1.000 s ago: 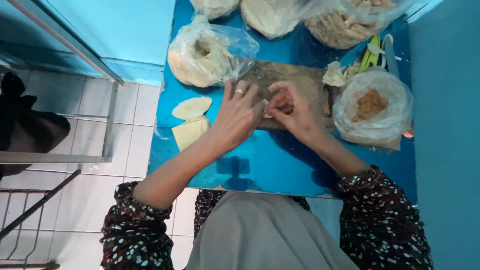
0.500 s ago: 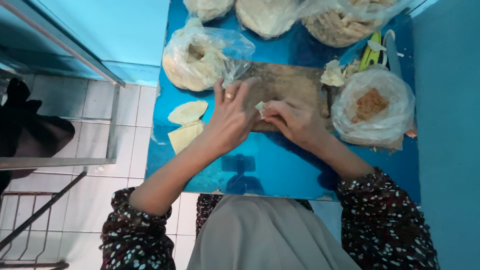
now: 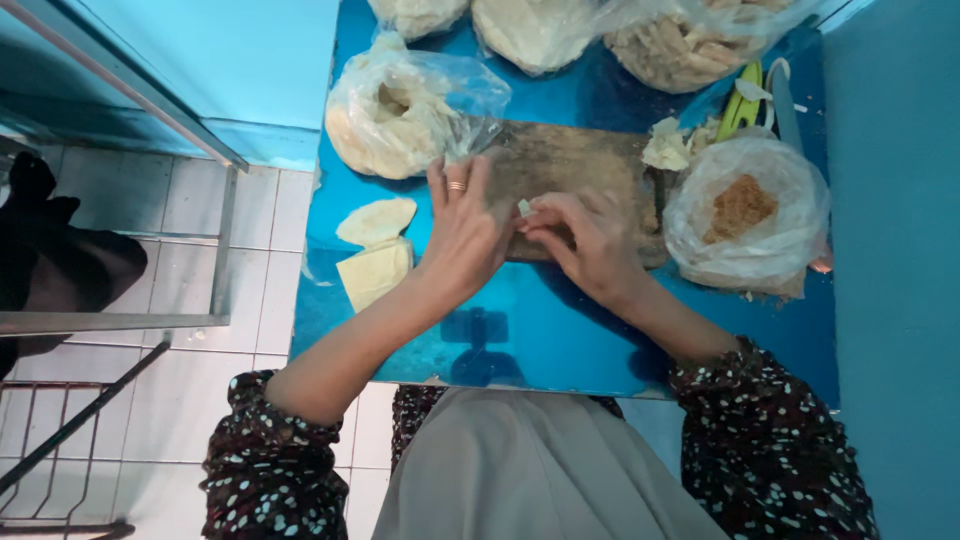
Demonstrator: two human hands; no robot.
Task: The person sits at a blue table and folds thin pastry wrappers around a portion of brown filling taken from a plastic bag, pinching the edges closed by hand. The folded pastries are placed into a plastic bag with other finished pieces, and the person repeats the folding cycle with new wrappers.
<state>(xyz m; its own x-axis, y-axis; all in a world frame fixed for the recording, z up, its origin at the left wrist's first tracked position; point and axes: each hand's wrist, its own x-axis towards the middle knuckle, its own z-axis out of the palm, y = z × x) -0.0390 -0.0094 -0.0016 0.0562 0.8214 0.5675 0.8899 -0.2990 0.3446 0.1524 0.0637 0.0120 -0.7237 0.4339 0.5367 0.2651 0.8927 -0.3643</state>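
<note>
My left hand (image 3: 463, 232), with a ring on one finger, and my right hand (image 3: 585, 238) meet over a worn wooden board (image 3: 570, 160) on a blue table (image 3: 530, 320). Between their fingertips they pinch a small pale piece of dough (image 3: 523, 208). Most of that piece is hidden by my fingers. Two folded pale dough pieces (image 3: 375, 245) lie on the table to the left of my left hand.
A clear bag of dough (image 3: 400, 105) sits behind the left hand. A bag with brown filling (image 3: 745, 215) stands at the right. More filled bags (image 3: 600, 30) line the far edge. Dough scraps (image 3: 668, 148) and a green-handled tool (image 3: 740, 105) lie beside the board. Tiled floor (image 3: 180, 260) lies left.
Both hands have stayed together over the board, shifting slightly left and toward me while working the small dough piece. The camera view has drifted a little.
</note>
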